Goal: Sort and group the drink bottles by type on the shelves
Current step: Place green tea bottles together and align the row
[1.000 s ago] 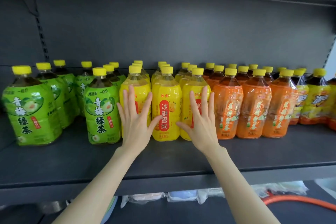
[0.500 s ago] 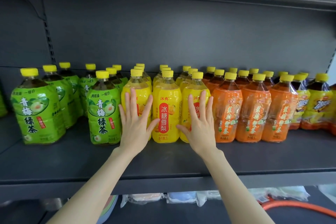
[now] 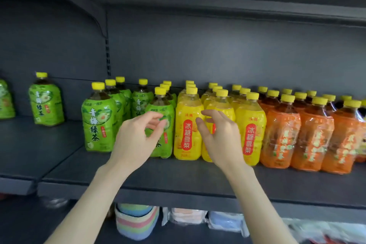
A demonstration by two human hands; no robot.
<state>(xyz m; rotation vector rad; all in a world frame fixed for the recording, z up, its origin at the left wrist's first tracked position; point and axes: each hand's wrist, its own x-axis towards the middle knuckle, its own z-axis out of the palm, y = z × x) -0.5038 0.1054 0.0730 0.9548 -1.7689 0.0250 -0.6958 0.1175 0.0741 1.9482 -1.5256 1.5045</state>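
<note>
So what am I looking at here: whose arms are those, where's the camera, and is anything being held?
No machine here: these are a person's two bare arms, filmed by one wide-angle camera worn on their head, so you see what they see. The left hand and right hand hang in front of the bottles, fingers loosely curled, holding nothing. On the dark shelf stand rows of yellow-capped drinks: green-label bottles on the left, yellow-label bottles in the middle, orange-label bottles on the right. The job is grouping them by type.
</note>
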